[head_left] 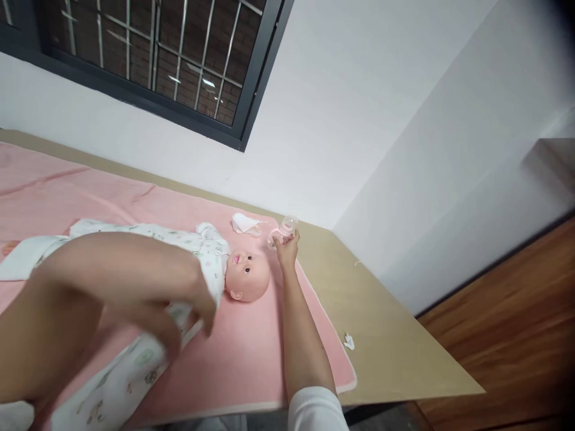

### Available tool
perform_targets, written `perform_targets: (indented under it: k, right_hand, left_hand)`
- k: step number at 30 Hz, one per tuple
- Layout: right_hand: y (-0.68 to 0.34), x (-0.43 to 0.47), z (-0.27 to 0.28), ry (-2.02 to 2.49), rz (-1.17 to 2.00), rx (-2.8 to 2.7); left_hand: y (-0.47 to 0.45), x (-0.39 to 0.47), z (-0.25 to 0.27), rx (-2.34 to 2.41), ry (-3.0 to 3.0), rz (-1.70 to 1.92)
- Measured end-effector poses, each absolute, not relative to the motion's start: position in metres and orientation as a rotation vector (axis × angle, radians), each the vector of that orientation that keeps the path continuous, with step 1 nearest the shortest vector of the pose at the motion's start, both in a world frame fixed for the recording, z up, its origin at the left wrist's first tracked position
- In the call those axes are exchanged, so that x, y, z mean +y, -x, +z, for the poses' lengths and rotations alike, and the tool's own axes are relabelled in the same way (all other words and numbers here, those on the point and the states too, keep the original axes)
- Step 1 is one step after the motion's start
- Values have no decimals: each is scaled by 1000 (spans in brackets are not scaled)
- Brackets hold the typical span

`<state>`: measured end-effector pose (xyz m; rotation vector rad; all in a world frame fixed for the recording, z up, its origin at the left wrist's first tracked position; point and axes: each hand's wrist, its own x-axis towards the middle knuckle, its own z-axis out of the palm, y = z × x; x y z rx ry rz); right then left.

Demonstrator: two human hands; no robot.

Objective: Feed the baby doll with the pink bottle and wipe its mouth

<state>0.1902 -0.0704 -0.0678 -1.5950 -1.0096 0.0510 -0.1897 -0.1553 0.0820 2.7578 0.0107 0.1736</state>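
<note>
Right hand (286, 245) stretched far forward on a straight arm, fingers closed round a small clear baby bottle (283, 230) at the pink mat's (251, 353) far edge; left hand (188, 311) close to the camera, blurred, fingers curled onto the printed white clothing of the doll (197, 263), grip not clear. Doll smooth plastic, lying on soft cloth mat. Bare tan surface (386, 335) open to the right, up to the wall corner.

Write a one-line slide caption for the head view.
Right hand grasps a clear baby bottle beyond a baby doll on a pink mat; left hand rests on the doll's printed clothing.
</note>
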Motion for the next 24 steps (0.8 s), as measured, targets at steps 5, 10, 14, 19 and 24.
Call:
perform_targets:
  k: [5,10,14,19,24]
  right_hand:
    - [-160,-76,-26,1433,177,-1192]
    - [-114,-89,8,1197,406,-1381]
    - [-76,-110,28,1086,615,-1499]
    - [-54,-126,39,1010,763,-1585]
    - [-50,-127,38,1024,752,-1589]
  left_hand:
    - [157,-102,83,182,-2509,653]
    - [141,-53,53,502,-2183,1056]
    - [138,-45,46,453,-2105,971]
    - [137,-52,53,213,-1992,879]
    - [132,-57,53,234,-1915,911]
